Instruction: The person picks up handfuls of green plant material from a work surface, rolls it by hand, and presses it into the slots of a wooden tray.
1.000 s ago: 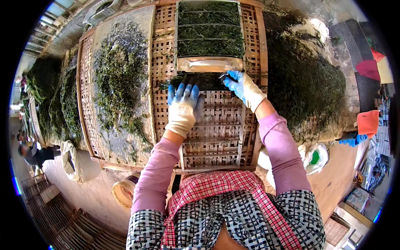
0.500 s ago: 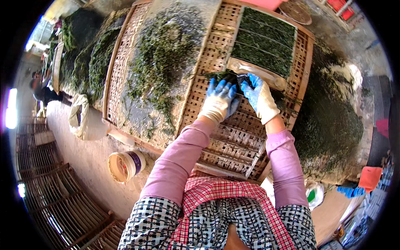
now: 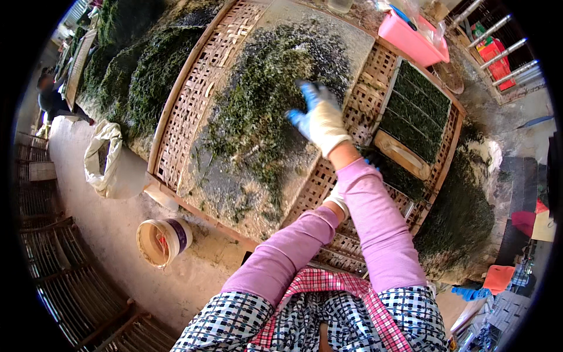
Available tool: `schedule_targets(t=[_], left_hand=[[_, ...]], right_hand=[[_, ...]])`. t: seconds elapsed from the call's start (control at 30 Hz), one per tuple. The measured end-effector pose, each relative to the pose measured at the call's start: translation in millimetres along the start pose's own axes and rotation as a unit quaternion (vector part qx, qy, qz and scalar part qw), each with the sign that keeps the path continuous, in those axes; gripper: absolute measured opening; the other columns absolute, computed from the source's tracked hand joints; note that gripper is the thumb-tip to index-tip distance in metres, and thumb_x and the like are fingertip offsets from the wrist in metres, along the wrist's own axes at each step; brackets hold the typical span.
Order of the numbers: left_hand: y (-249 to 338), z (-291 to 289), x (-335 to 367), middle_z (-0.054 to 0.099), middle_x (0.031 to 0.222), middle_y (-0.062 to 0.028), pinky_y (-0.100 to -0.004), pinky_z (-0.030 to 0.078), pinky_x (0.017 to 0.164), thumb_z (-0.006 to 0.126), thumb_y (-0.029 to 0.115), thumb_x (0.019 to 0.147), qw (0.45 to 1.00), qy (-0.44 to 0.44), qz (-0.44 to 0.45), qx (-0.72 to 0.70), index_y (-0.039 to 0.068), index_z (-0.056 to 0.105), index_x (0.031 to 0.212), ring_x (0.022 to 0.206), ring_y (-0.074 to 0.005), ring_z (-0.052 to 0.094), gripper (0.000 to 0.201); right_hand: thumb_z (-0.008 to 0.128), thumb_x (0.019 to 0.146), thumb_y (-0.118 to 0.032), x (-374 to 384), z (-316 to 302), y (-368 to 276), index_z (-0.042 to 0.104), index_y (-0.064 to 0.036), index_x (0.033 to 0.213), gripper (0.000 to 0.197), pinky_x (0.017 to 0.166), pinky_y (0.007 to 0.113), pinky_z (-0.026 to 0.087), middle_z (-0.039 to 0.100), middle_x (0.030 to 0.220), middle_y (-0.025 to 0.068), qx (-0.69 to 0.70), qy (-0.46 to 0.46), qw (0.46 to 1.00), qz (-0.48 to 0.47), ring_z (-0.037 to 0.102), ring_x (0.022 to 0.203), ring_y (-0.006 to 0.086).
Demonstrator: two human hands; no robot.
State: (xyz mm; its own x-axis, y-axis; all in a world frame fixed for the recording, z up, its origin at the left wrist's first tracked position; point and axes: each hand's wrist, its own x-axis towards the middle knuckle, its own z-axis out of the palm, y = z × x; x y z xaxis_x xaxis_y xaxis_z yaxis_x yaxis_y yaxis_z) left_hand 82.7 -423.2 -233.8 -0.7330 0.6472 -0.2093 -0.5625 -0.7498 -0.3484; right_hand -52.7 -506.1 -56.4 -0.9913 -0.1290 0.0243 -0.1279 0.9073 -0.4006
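Note:
My right hand [image 3: 319, 120], in a white glove with blue fingers, reaches across my left arm over a pile of shredded green seaweed [image 3: 258, 117]. Its blurred fingers are spread, and nothing shows in them. My left hand [image 3: 338, 202] lies under the right forearm; only its white cuff and a bit of blue finger show. A frame [image 3: 444, 120] split by thin strips is filled with seaweed, on a woven bamboo mat [image 3: 359, 117]. Along its near edge lies a wooden board [image 3: 400, 154] with a pale handle. Near the left fingers lies more dark seaweed [image 3: 404, 182].
Larger seaweed heaps lie to the left [image 3: 158, 82] and right [image 3: 460, 205]. A white bucket [image 3: 161, 240] and a pale sack [image 3: 99, 158] stand on the floor at left. At the back right is a pink tub [image 3: 410, 38]. Another person [image 3: 53, 97] is at far left.
My right hand has swung left, off the mat beside the board and over the seaweed pile, opening its fingers. The view has turned, so the mat sits further right.

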Motion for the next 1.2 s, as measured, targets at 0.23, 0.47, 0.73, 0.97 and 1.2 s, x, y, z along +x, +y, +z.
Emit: schedule_targets(t=[0.23,0.47,0.73,0.97,1.2], left_hand=[[-11,60,-45,0.043,0.148,-0.0079,-0.0549,0.035,0.111,0.045,0.045,0.101,0.973,-0.137,0.144,0.121,0.019,0.032,0.15,0.135,-0.0311,0.043,0.057],[-2,57,-26,0.048,0.144,-0.0101,-0.0537,0.032,0.113,0.049,0.042,0.099,0.773,-0.012,0.134,0.619,0.015,0.04,0.146,0.133,-0.0314,0.045,0.055],[-1,60,-28,0.054,0.139,-0.0126,-0.0524,0.028,0.115,0.053,0.039,0.095,0.643,0.011,0.168,0.747,0.01,0.049,0.14,0.132,-0.0317,0.047,0.053],[2,83,-39,0.06,0.133,-0.0154,-0.0698,0.016,0.112,0.059,0.04,0.088,0.066,-0.069,0.3,0.949,0.007,0.058,0.132,0.131,-0.0345,0.048,0.055],[4,115,-84,0.061,0.128,-0.0133,-0.0608,0.029,0.11,0.067,0.026,0.079,0.098,-0.054,0.372,0.921,0.009,0.064,0.12,0.117,-0.0341,0.057,0.045]], right_hand=[[0.061,0.094,-0.028,0,42,-59,0.061,-0.0062,0.118,0.032,0.091,0.039,0.052,0.067,0.117,0.0164,0.077,-0.096,0.991,0.056,0.066,0.103,0.0325],[0.063,0.08,0.015,-5,-8,-42,0.071,-0.0079,0.109,0.038,0.082,0.028,0.053,0.071,0.104,-0.0003,0.649,-0.105,0.754,0.009,0.063,0.09,0.0097],[0.053,0.085,0.011,-32,-41,-3,0.068,-0.0049,0.116,0.037,0.08,0.025,0.054,0.07,0.111,0.0025,0.661,0.019,0.75,-0.015,0.065,0.092,0.012],[0.059,0.088,-0.002,-102,-122,65,0.063,-0.0065,0.124,0.036,0.07,0.022,0.05,0.069,0.118,0.0029,0.746,0.131,0.653,-0.008,0.065,0.089,0.0096],[0.057,0.082,0.011,-172,-148,180,0.068,-0.0032,0.112,0.035,0.082,0.027,0.052,0.072,0.102,0.004,0.552,0.181,0.812,0.059,0.065,0.091,0.0128]])
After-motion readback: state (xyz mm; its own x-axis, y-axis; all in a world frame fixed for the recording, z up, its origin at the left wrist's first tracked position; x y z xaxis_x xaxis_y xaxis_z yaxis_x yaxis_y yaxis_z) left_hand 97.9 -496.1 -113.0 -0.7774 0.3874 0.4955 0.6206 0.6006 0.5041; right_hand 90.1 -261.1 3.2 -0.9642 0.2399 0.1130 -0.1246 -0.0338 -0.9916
